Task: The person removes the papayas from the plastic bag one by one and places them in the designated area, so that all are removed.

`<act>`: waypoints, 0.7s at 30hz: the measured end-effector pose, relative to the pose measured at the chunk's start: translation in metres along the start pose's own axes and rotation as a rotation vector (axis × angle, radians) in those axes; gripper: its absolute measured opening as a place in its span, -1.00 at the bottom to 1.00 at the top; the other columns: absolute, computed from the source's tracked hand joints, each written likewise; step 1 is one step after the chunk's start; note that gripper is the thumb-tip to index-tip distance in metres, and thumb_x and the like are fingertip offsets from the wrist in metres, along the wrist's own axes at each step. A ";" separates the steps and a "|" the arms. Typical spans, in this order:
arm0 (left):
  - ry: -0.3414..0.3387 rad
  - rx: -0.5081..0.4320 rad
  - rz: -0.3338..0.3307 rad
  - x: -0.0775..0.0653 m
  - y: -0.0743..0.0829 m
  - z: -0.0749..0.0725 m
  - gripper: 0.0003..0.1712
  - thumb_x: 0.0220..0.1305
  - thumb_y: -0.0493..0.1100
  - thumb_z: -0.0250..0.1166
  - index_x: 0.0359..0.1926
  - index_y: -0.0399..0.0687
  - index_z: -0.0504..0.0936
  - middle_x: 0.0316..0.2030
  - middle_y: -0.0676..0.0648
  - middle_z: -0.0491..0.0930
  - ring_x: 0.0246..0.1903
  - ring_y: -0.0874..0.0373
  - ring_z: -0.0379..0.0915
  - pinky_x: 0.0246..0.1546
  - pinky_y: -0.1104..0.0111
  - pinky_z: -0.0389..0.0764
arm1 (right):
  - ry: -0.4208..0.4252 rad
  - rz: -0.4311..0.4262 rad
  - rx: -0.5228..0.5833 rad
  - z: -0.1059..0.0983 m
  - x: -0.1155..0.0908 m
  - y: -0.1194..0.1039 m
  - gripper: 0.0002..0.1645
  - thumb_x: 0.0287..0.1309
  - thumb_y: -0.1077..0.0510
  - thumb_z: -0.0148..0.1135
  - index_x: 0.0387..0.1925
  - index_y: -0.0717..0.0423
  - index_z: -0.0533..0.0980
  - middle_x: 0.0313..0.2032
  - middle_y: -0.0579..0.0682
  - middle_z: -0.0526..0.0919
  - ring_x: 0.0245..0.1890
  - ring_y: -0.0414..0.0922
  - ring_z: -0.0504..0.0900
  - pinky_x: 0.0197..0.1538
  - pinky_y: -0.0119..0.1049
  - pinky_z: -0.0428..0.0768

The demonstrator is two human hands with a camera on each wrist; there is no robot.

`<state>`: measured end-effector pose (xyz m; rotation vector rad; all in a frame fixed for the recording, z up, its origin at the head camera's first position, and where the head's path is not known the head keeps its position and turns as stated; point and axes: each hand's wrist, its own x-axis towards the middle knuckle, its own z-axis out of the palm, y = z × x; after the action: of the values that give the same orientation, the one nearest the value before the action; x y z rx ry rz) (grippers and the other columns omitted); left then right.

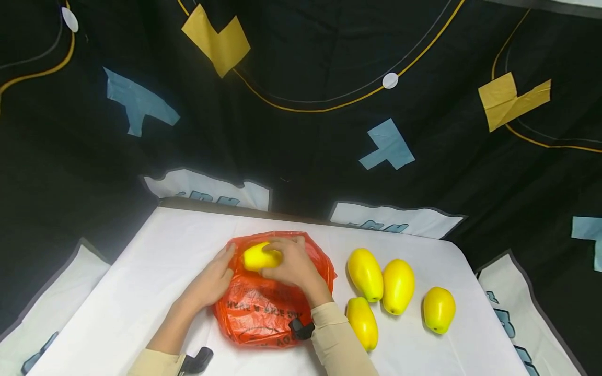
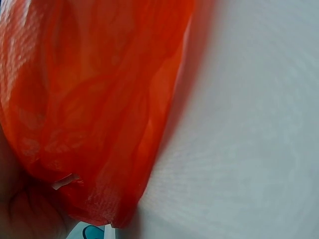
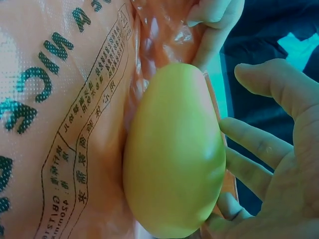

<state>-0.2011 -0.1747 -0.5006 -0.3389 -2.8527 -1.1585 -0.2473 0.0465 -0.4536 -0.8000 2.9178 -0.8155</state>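
A red plastic bag (image 1: 258,297) with dark printing lies on the white table, its mouth towards the far side. At its left edge my left hand (image 1: 209,279) grips the rim; that hand's fingers (image 3: 212,15) pinch the film in the right wrist view. A smooth yellow oblong fruit (image 1: 256,257), perhaps a mango or papaya, is at the bag's mouth. My right hand (image 1: 293,263) reaches over the bag to it. In the right wrist view the fingertips (image 3: 227,124) touch one side of the fruit, while the thumb stands apart from it.
Right of the bag lie several more yellow fruits (image 1: 398,287), one of them (image 1: 439,310) set apart. The white table (image 1: 164,250) ends at a dark cloth (image 1: 301,172) hanging behind, with blue and gold tape pieces on it.
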 end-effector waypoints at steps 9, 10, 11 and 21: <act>-0.001 -0.011 0.007 -0.001 0.002 -0.001 -0.32 0.36 -0.35 -0.03 0.44 -0.48 0.02 0.46 -0.38 -0.04 0.43 -0.27 -0.11 0.38 -0.11 0.02 | -0.020 -0.018 0.004 -0.002 -0.004 -0.001 -0.34 -0.16 -0.19 0.48 0.08 -0.18 0.62 0.16 -0.21 0.53 0.23 -0.10 0.33 0.40 0.09 0.11; -0.003 -0.015 0.005 -0.002 0.002 -0.001 -0.32 0.37 -0.35 -0.03 0.44 -0.47 0.02 0.46 -0.38 -0.05 0.43 -0.27 -0.11 0.38 -0.11 0.02 | -0.029 -0.018 0.005 -0.002 -0.005 0.000 -0.34 -0.17 -0.19 0.48 0.08 -0.19 0.62 0.16 -0.21 0.52 0.24 -0.10 0.32 0.41 0.10 0.09; -0.004 -0.017 0.003 -0.002 0.002 -0.001 -0.32 0.37 -0.34 -0.03 0.44 -0.47 0.02 0.46 -0.38 -0.05 0.43 -0.27 -0.11 0.38 -0.11 0.02 | -0.037 -0.022 0.000 -0.002 -0.005 0.000 -0.34 -0.16 -0.19 0.48 0.08 -0.21 0.61 0.16 -0.22 0.51 0.25 -0.11 0.32 0.43 0.11 0.07; -0.006 -0.016 0.005 -0.002 0.003 -0.001 -0.32 0.36 -0.34 -0.04 0.44 -0.48 0.02 0.45 -0.39 -0.04 0.43 -0.28 -0.11 0.38 -0.11 0.01 | -0.102 -0.017 -0.071 -0.007 -0.014 0.003 -0.22 -0.20 -0.17 0.44 0.21 -0.35 0.52 0.27 -0.12 0.40 0.19 0.03 0.26 0.13 0.05 0.41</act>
<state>-0.1987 -0.1736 -0.4979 -0.3510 -2.8475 -1.1814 -0.2376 0.0587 -0.4502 -0.8464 2.8675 -0.6548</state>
